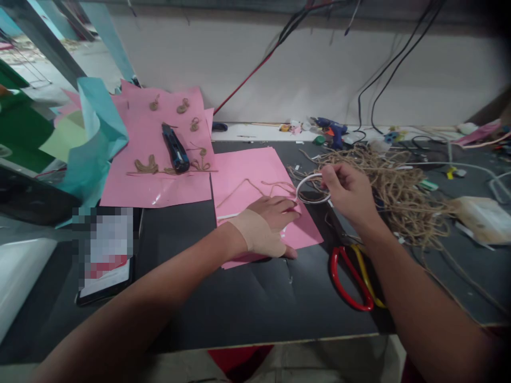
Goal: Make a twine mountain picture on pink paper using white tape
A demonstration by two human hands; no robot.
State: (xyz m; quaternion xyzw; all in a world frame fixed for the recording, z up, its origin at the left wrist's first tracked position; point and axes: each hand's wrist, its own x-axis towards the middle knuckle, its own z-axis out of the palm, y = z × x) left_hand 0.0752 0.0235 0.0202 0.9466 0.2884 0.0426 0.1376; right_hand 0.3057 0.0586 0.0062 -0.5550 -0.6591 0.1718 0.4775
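My right hand (348,192) pinches a white ring (304,183) at its right side, holding it just above the dark table beside a pink paper sheet (255,175). My left hand (271,223), with a beige wrap round the wrist, lies on that pink sheet, its fingers reaching to the ring's left edge. A length of jute twine (247,186) runs over the pink sheet toward the ring.
A tangled heap of jute twine (399,197) lies to the right, red-and-yellow scissors (353,276) below my right wrist. A second pink sheet (159,149) bears twine shapes and a utility knife (175,149). A phone (104,266), a blue glue gun (333,128), teal paper (96,133).
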